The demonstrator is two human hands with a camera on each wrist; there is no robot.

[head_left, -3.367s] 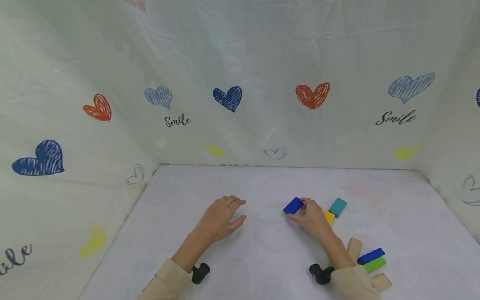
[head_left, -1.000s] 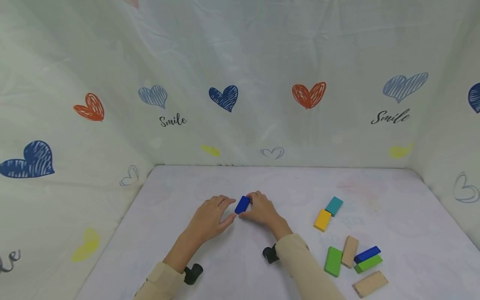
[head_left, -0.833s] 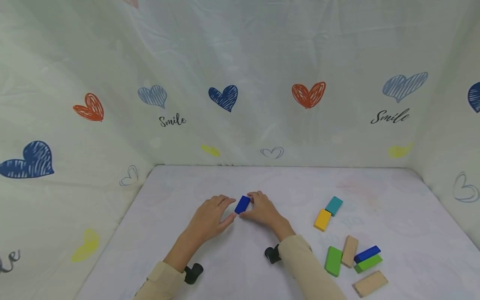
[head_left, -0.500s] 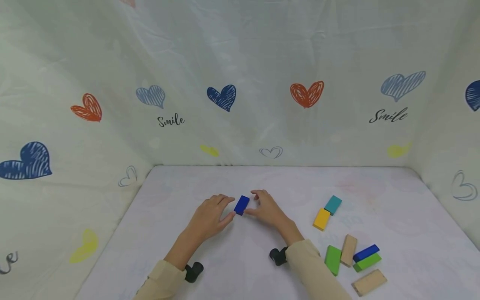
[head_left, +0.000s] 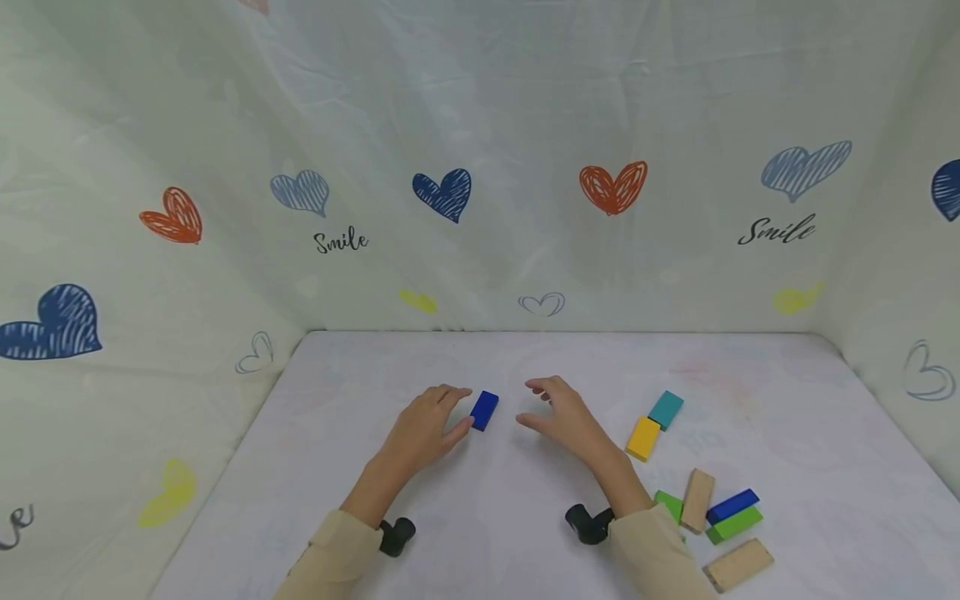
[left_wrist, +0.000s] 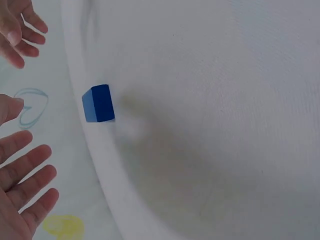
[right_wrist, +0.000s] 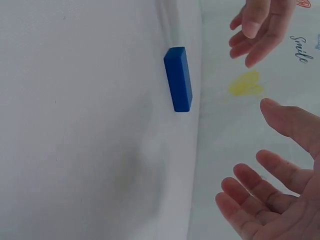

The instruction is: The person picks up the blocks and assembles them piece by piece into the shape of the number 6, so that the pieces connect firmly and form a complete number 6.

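A dark blue rectangular block (head_left: 485, 410) lies on the white table between the two hands. My left hand (head_left: 423, 425) is just left of it, fingers spread and holding nothing, thumb tip right at the block's lower left side in the head view. To the right of the block, with a gap between, my right hand (head_left: 567, 421) hovers with loosely bent fingers and holds nothing. Both wrist views show the same blue block (left_wrist: 99, 103) on the cloth; in the right wrist view the right hand (right_wrist: 280, 185) is apart from the blue block (right_wrist: 178, 80).
At the right lie a teal block (head_left: 666, 410) and a yellow block (head_left: 643, 438) touching it. Nearer are two natural wood blocks, one the wooden block (head_left: 738, 566), a second blue block (head_left: 733, 506), a green block (head_left: 735, 525) and another green block partly behind the right sleeve.
The right hand carried the blue block leftward to beside the left hand, let go of it, then drew back to the right. The left hand has stayed nearly in place.
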